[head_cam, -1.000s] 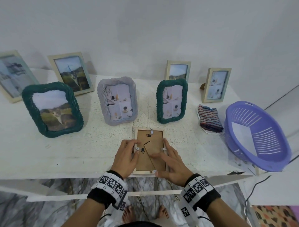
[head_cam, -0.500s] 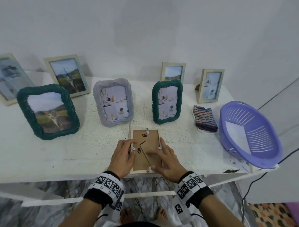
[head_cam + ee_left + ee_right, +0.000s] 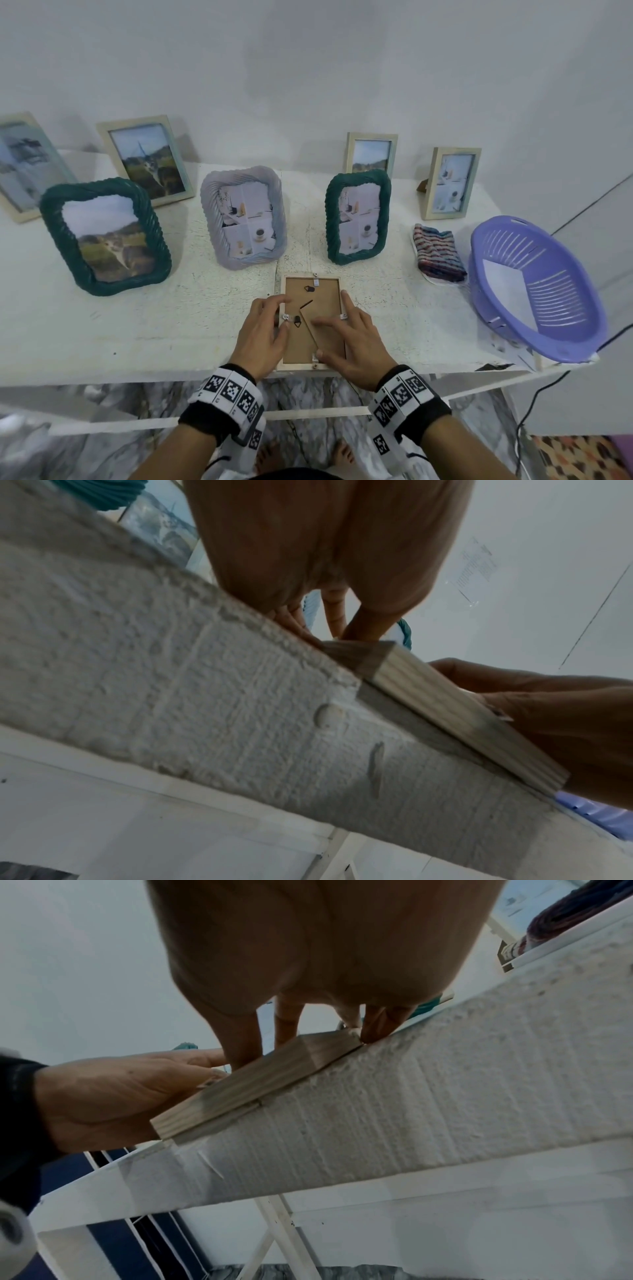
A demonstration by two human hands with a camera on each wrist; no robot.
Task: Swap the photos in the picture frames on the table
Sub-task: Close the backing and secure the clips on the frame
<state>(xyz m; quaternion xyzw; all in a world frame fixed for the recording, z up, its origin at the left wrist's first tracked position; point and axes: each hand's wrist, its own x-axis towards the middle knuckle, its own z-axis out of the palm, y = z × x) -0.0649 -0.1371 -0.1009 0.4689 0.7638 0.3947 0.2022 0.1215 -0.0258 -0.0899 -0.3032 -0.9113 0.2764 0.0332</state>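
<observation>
Wooden frame (image 3: 312, 294) lies face down, brown backing up.

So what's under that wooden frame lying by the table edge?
The wooden frame lies back-up on the white table, both hands resting on its brown backing. Its photo side faces down, so whatever picture it holds is hidden.

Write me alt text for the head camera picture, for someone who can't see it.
Two hands work on a wooden picture frame lying face down at the front edge of a white table, the left hand at its left side clip, the right hand on its backing board. Seven frames stand behind; a folded striped cloth and purple basket sit right.
</observation>
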